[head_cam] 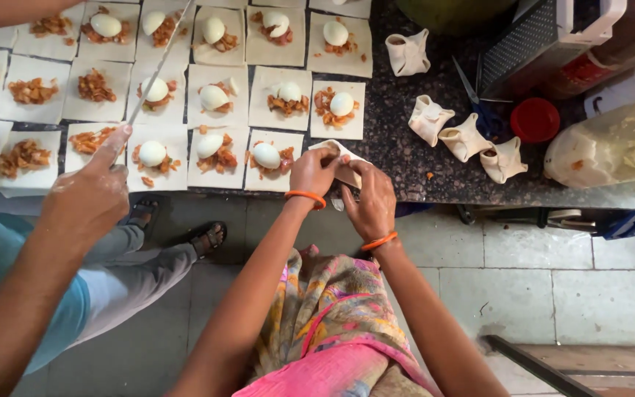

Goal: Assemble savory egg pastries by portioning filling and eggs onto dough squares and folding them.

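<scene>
Both hands work at the near edge of the dark counter, on one pastry square that lies partly over the edge

Left hand: fingers curled and pinched on the left part of the pastry square, orange bangle on the wrist

Right hand: fingers closed on the near right part of the same square, folding it up; a second orange bangle on that wrist. Filling inside is hidden by the fingers

Left of the hands: rows of flat pastry squares cover the counter, most with brown filling and a half boiled egg on top. Nearest one, egg square, sits just left of the left hand. The far left squares carry filling only

Right of the hands: four folded parcels, one far parcel and three in a loose row, nearest parcel well apart from the hands. Beside them a red lid, blue scissors and a clear plastic jar lying on its side

Another person stands at the left: their hand grips a long knife, blade lying over the squares, index finger stretched along it. Their sandalled feet show on the grey floor under the counter edge
</scene>
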